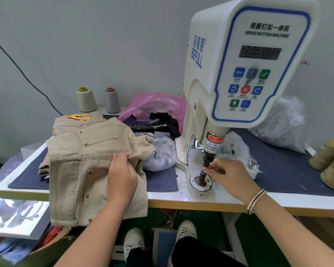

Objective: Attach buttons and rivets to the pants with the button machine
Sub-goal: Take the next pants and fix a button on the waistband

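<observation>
A white worktable carries the white servo button machine. Just left of it, folded beige pants lie under the left hand, fingers pinching fabric. The right hand pinches something small at the lower die, directly under the punch: an early pedal press could crush fingertips.

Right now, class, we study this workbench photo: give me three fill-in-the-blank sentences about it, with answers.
1. The left hand grips the beige ____.
2. The right hand pinches a small part at the lower die of the button ____.
3. A ____ plastic bag lies behind the pants.

Answers: pants; machine; pink
</observation>
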The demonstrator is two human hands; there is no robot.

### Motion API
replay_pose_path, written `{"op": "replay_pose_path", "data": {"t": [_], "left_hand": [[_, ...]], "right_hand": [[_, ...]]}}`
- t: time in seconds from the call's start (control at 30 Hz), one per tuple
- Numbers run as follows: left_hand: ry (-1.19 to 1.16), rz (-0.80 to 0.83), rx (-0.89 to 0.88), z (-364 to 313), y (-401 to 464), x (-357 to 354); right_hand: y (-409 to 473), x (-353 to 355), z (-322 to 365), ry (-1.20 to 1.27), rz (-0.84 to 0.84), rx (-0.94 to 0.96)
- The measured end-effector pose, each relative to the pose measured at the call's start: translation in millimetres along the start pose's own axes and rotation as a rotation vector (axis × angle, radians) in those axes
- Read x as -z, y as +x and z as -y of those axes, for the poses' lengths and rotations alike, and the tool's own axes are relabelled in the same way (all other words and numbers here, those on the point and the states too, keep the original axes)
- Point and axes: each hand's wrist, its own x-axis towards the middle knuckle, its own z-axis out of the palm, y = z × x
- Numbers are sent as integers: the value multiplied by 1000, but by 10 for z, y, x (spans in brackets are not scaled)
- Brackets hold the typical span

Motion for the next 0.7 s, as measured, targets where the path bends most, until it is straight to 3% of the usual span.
{"op": "replay_pose_path", "data": {"t": [0.13,0.3,0.53,0.63,0.7], "left_hand": [[-4,-10,-17,-10,-4,10],[-33,-4,-8,-1,2,4],[-183,116,-65,-51,-42,242],[18,-61,-216,104,-39,607],[215,-229,-101,294,11,868]], "right_hand": [[-6,2,-18,-31,15,36],[-73,-27,-51,147,-17,34],[-390,-148,-41,264,-172,44],[-574,-225,33,146,-7,83],[-636,-283,98,113,66,99]]}}
